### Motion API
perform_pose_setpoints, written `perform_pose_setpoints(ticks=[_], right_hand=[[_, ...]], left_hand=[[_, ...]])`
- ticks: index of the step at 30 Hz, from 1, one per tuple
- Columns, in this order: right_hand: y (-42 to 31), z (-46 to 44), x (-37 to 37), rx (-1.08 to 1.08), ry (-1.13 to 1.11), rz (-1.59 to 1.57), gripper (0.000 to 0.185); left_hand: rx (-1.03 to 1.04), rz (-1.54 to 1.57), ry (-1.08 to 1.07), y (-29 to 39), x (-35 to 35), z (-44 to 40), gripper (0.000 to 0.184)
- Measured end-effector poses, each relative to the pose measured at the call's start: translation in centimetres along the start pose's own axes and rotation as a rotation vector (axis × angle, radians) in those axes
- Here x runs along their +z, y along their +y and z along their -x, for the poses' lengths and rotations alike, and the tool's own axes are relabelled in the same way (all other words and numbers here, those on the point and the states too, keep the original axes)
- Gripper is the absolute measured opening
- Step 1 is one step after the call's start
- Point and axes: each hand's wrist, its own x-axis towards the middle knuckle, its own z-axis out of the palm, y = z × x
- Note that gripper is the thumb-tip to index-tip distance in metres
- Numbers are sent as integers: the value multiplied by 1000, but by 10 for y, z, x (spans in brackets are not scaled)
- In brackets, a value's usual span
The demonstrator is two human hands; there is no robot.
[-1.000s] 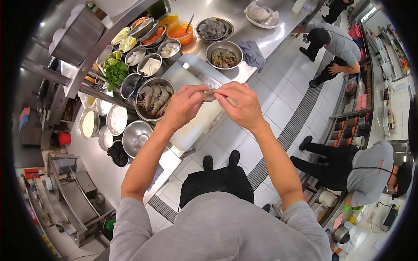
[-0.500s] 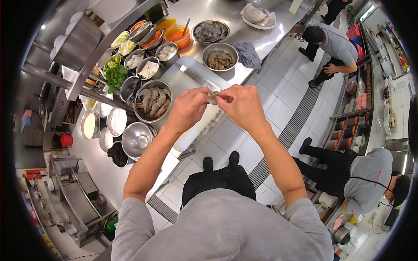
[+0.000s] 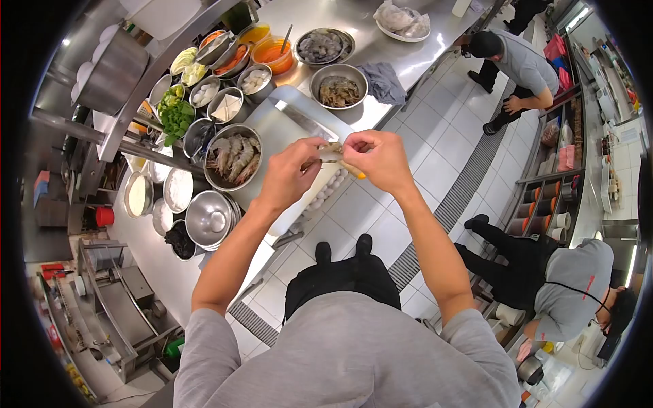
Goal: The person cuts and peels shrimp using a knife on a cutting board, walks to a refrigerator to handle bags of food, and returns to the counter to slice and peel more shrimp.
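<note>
A small greyish shrimp [image 3: 331, 148] is stretched between my two hands above the front edge of the white cutting board [image 3: 268, 128]. My left hand [image 3: 291, 171] pinches one side of it and my right hand [image 3: 378, 160] pinches the other; the fingertips partly hide it. Left of my left hand, whole shell-on shrimps [image 3: 233, 160] lie in a steel bowl. Beyond my hands, another steel bowl holds brownish shells and scraps [image 3: 339, 91]. Peeled grey shrimps [image 3: 321, 46] fill a bowl farther back. A wide knife blade [image 3: 303, 118] lies across the board.
Tubs of orange sauce [image 3: 274, 56], leafy greens [image 3: 178, 117] and several ingredient bowls crowd the left. Stacked steel bowls [image 3: 211, 219] stand nearer me. A grey cloth [image 3: 383, 83] lies by the counter's edge. Two co-workers [image 3: 520, 64] are on the right, one bending.
My hands have drawn slightly apart, so more of the shrimp shows between them. My right hand has turned a little. The view has shifted slightly, and the co-workers have moved a bit.
</note>
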Motion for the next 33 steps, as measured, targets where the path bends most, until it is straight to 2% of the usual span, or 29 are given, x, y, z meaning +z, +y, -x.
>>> perform_pose_setpoints(ticks=[2,5,7,8,11,13,14,16,17,21,23,24,26,29,30,33], right_hand=[[5,-1,-9,89,-18,-50,17],[20,-2,-19,134,-40,-173,15],[26,-3,-29,169,-79,-228,12],[29,-2,-32,204,-119,-282,8],[36,-3,-40,247,-130,-420,5],[46,-4,-41,257,-147,-440,6],[51,-5,-42,269,-162,-461,6],[56,-7,-44,332,-166,-498,7],[58,-9,-44,391,-170,-536,8],[66,-20,-43,420,-200,-358,14],[70,-25,-37,185,-136,-79,36],[56,-29,-35,188,-136,-78,36],[26,-40,-34,-14,-338,-120,49],[24,-61,-12,-113,-344,24,43],[27,-69,-4,-173,-264,28,24],[26,-82,2,-154,-210,99,17]], left_hand=[[-49,30,-1,1,5,-1,23],[-4,59,39,-4,14,1,25],[151,11,80,-7,20,-1,33],[148,13,78,-6,21,0,33],[86,45,70,-2,26,1,32],[-125,196,50,-6,31,3,31],[-126,197,50,-6,35,2,31],[-248,588,182,-7,40,1,25],[-252,589,181,-9,39,0,25],[-316,642,131,-21,26,-8,25],[-328,647,108,-30,17,-16,25],[-346,632,46,-33,11,-21,27],[-356,617,-11,-44,1,-32,28],[-326,571,-97,-62,-11,-49,28],[-327,566,-104,-67,-14,-55,27],[-349,568,-100,-78,-21,-69,27]])
